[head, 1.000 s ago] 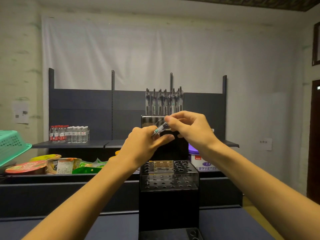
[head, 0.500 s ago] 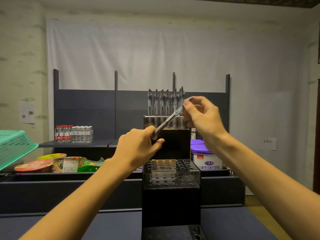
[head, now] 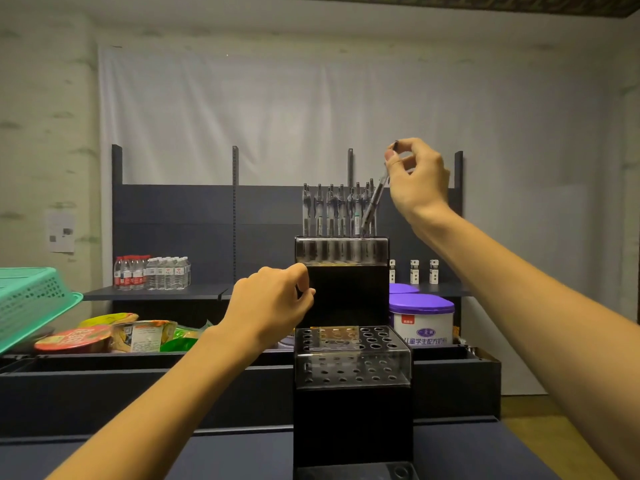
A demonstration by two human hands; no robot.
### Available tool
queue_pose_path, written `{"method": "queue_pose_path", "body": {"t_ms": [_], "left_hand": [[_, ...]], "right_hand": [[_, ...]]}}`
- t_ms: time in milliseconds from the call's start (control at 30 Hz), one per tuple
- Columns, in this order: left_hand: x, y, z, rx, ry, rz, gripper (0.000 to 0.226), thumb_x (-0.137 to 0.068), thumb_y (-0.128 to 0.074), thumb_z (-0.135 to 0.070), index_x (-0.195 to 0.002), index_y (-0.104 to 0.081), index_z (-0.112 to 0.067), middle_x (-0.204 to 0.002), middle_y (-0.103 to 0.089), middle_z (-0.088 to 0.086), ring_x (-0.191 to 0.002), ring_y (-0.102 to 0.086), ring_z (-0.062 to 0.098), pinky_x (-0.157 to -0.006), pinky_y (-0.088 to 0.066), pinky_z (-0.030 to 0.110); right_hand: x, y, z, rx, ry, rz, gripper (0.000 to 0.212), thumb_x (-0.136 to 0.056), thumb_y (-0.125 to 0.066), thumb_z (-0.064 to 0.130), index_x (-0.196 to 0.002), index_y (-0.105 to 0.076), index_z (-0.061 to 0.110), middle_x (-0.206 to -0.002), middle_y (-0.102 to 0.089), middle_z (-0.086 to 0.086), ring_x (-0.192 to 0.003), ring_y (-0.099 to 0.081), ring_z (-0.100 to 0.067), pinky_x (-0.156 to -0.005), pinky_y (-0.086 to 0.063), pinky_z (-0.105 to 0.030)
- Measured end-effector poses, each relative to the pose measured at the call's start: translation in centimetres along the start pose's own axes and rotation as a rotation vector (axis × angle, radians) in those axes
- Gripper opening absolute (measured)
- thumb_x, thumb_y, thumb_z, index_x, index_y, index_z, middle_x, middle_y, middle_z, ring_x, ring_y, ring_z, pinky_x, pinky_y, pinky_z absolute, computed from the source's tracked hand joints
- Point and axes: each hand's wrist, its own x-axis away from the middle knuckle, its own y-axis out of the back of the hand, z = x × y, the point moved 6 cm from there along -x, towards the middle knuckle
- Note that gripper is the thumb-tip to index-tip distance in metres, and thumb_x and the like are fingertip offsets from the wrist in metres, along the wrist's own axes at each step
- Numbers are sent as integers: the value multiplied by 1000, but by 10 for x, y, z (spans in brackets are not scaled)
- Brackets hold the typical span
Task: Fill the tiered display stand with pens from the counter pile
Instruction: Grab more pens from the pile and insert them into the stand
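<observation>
Since 0.5 s ago, right hand point(head: 414, 178) lifted the pen point(head: 373, 202) away; left hand point(head: 273, 303) let go, fingers loosely curled, holding nothing.
Stand point(head: 351, 362) mid tier empty; behind, pen tip at top-row hole, pinched by its cap end w/ thumb & fingers. Light, stiff, smooth: hold near top.

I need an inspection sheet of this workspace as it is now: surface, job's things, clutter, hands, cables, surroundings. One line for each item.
Surface: dark counter, bare where it shows.
Job's things: tiered display stand; top tier holds a row of upright pens; middle tier shows only open holes; one tilted pen with its tip at the top tier.
Clutter: snack packets, green basket, purple-lidded tub.
Hands: right hand pinches the tilted pen's upper end; left hand, fingers loosely curled, holds nothing visible.
Cables: nothing seen.
Surroundings: dark shelving with water bottles, white sheet on the wall.
</observation>
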Motion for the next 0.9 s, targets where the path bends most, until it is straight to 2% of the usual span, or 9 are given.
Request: {"method": "queue_pose_path", "body": {"t_ms": [67,233,333,400,533,700,833,900], "left_hand": [[0,-1,1,13,2,3,23,-94,-47,-44,-97,-58,-23,-84,-68,-9,-69,-50,9,-52,-27,22],[0,-2,5,42,-4,1,23,-94,-49,-43,-98,-58,-22,-84,-67,-8,-68,-51,10,-59,-33,24],[1,-3,8,44,-12,-6,24,-94,-49,-44,-98,-58,-22,-84,-68,-7,-67,-52,10,-57,-35,23],[2,-4,11,46,-9,-7,24,-94,-49,-44,-97,-59,-23,-84,-68,-7,-67,-52,9,-52,-31,20],[3,-8,14,67,-18,4,25,-93,-50,-43,-99,-59,-21,-86,-69,-5,-67,-53,8,-49,-28,15],[3,-10,13,57,-21,9,24,-94,-50,-44,-100,-59,-22,-87,-70,-6,-68,-54,8,-49,-27,14],[5,-9,11,39,-16,10,25,-94,-49,-44,-99,-59,-22,-86,-69,-6,-67,-53,8,-49,-26,15],[6,-9,10,31,-5,20,24,-94,-48,-44,-99,-59,-23,-86,-69,-7,-68,-52,8,-50,-27,18]], "right_hand": [[-1,-6,2,48,16,35,21,-99,-51,26,-113,-61,13,-87,-61,1,-77,-56,-14,-63,-40,-18],[-3,-23,-2,159,-1,111,26,-97,-54,27,-115,-64,12,-104,-68,-6,-94,-63,-21,-78,-48,-27],[-4,-32,-8,274,-22,150,24,-93,-62,26,-110,-68,10,-103,-70,-6,-96,-64,-23,-81,-49,-30],[-3,-35,-9,323,-6,152,31,-91,-65,25,-119,-61,13,-102,-69,-7,-96,-63,-24,-81,-49,-32],[-2,-40,-6,446,94,142,32,-91,-64,29,-120,-59,18,-102,-70,-8,-100,-62,-30,-89,-53,-44],[-1,-46,-6,597,141,209,28,-94,-58,36,-116,-66,21,-110,-69,-8,-112,-53,-31,-89,-46,-39],[8,-46,-3,581,186,217,37,-96,-55,34,-130,-56,22,-112,-66,-11,-115,-49,-32,-91,-44,-39],[18,-45,2,585,245,207,35,-96,-53,33,-128,-56,20,-111,-64,-12,-113,-49,-31,-89,-44,-38]]}}
